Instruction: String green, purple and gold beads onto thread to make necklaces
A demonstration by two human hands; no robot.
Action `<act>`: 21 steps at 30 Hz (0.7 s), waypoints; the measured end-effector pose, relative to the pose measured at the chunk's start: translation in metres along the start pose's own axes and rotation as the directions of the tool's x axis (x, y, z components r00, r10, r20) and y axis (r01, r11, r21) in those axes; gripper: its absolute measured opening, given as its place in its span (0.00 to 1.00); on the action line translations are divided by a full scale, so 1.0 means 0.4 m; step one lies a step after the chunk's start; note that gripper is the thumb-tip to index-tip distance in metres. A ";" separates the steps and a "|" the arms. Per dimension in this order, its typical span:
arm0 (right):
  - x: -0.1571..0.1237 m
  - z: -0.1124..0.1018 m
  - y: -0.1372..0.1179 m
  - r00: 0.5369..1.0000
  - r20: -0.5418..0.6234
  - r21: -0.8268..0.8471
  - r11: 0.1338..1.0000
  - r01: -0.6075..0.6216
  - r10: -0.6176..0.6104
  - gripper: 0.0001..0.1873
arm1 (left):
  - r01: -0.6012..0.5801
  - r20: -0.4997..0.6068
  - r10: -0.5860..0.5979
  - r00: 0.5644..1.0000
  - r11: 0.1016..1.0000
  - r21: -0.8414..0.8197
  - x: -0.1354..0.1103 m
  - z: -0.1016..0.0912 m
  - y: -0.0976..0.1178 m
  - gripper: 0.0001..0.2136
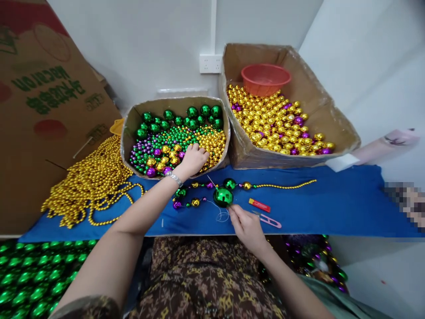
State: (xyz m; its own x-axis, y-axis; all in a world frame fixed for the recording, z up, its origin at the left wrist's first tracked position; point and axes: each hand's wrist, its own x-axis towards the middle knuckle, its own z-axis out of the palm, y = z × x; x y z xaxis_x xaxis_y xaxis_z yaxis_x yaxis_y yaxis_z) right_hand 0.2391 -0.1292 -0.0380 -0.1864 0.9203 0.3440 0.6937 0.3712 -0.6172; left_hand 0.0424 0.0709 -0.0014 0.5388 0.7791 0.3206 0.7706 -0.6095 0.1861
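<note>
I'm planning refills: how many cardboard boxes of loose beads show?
2: the smaller box, with the left hand in it, and the larger box right of it. More may be hidden.

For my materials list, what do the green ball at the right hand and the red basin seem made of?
The green ball is probably plastic, perhaps glass, mirror-finished: it shows sharp reflections. The red basin looks like plastic, softly shiny: its rim is thin and evenly coloured.

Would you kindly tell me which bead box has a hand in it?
The left box, with green balls at its back: the left hand is in it; the right box, with the red basin, has none.
</note>
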 end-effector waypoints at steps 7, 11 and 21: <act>-0.004 -0.002 0.004 0.999 -0.026 0.030 0.999 -0.027 0.028 0.14 | 0.151 -0.074 -0.191 0.979 0.917 -0.371 0.009 -0.018 0.010 0.04; 0.003 -0.011 -0.001 0.999 -0.032 0.030 0.999 -0.018 0.019 0.14 | 0.240 0.094 -0.346 0.933 0.408 -0.881 -0.068 -0.068 0.050 0.09; 0.005 0.001 -0.023 0.999 -0.036 -0.011 0.999 0.034 -0.034 0.14 | 0.276 0.365 -0.369 0.855 -0.272 -0.922 -0.184 -0.081 0.122 0.12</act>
State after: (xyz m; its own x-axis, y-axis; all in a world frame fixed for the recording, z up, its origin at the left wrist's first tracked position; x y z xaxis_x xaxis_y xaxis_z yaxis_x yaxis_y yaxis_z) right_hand 0.2320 -0.1308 -0.0317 -0.1848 0.9020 0.3902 0.6947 0.4007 -0.5974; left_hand 0.0292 -0.0208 0.0143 0.3001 0.9445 -0.1339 -0.3746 0.2458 0.8940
